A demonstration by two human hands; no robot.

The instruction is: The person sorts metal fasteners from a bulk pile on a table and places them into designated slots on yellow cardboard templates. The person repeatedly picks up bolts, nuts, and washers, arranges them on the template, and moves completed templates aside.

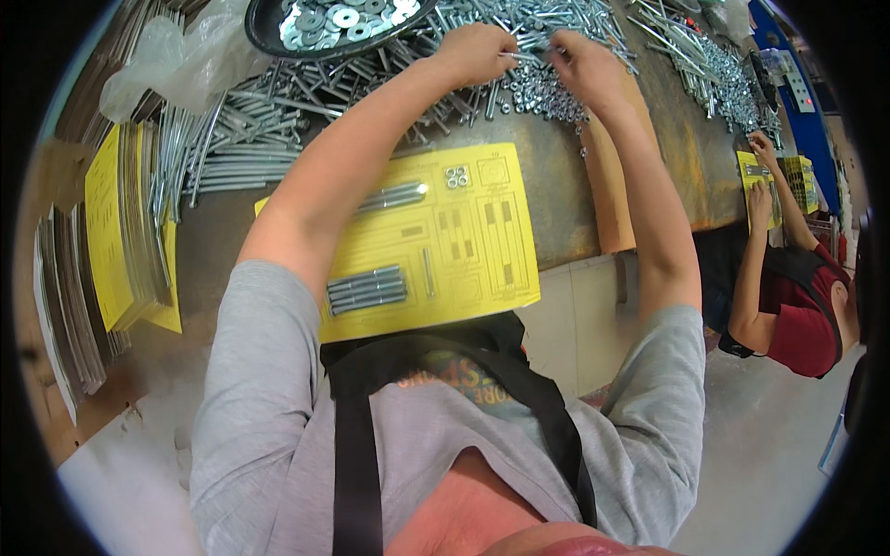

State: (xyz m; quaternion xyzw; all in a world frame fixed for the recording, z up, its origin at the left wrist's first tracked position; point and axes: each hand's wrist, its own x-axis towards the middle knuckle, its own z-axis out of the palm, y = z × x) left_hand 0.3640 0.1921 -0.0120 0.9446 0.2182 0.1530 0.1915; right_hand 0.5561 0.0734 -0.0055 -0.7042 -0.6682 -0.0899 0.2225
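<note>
Picking hardware for sorting: left hand (477,51) pinching a bolt (521,57) above the nut pile (547,97) on the tabletop (556,195); right hand (582,63) fingers closed on its tip (contents unclear). Next, probably: placing it on the yellow card (445,241).

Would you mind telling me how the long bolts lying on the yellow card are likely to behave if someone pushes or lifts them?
The long bolts look like rigid, shiny metal rods, so they would probably stay stiff and feel fairly heavy for their slim size. Being round and lying loose side by side on the flat yellow card, they may well roll or slide when nudged.
</note>
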